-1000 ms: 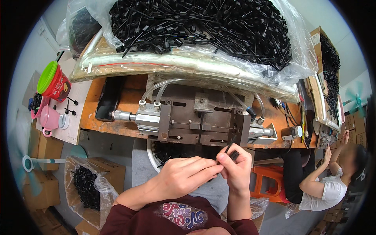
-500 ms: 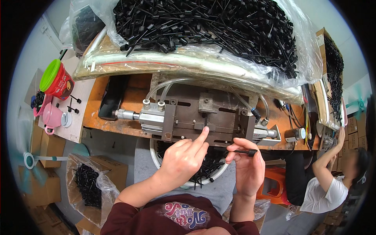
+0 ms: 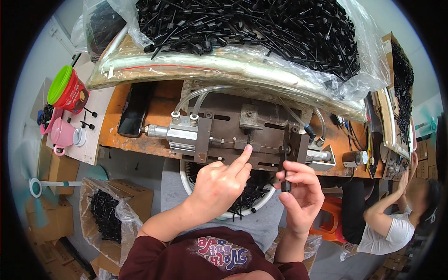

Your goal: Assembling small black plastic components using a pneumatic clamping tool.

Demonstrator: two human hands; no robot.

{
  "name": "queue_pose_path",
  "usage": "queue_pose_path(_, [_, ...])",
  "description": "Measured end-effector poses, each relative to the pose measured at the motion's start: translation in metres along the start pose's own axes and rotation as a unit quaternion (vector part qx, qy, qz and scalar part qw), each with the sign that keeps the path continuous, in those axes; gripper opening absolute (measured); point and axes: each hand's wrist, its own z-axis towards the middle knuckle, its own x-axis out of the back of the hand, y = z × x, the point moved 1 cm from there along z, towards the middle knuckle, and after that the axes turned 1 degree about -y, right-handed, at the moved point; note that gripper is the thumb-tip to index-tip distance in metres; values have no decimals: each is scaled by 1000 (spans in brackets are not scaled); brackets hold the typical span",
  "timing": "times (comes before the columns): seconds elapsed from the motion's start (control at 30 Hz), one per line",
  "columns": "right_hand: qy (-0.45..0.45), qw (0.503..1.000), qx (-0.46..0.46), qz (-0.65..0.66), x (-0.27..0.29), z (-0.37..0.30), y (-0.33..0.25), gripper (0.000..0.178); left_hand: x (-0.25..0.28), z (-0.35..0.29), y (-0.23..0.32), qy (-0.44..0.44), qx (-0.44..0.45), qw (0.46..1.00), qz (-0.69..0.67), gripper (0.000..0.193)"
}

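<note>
- The wooden bench (image 3: 109, 140) is stretching across in front of me, its orange-brown top showing at both ends.
- Along the bench's far edge, a great heap of black pieces (image 3: 252, 32) is lying in clear plastic sheeting (image 3: 224, 70).
- Midway along the near edge, a dark metal fixture (image 3: 228, 109) is sitting between two silver cylinders, the left one (image 3: 182, 136) and the right one (image 3: 321, 154).
- Below that edge, a white basket (image 3: 185, 182) is holding more black pieces, partly hidden under my wrist and fingers.
- My left hand (image 3: 219, 182) is leaning over the basket, index finger pointing straight out, the others bending in. I cannot tell whether anything is lying in that palm.
- My right hand (image 3: 303, 191) is hanging by the near edge, right of the fixture's middle, thumb and fingers closing around a piece; how firmly, I cannot tell.
- A black phone (image 3: 133, 112) is lying toward the bench's left end.
- A small jar (image 3: 354, 159) is standing near its right end.
- The stemmed black piece (image 3: 286, 186) is resting in my right fingers, knob toward me, stem pointing at the far edge.
- A dark rod (image 3: 248, 136) is sitting in the fixture's middle, my left fingertip meeting its near end.
</note>
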Motion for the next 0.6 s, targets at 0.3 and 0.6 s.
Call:
queue_pose_path(0.3, [-120,866,171,-455,-16,17,20,27,22,-31,1,-140,-40,980,-137,24])
queue_pose_path(0.6, [-177,773,184,-581,-30,19,28,23,97,-36,-35,155,-83,936,-304,26])
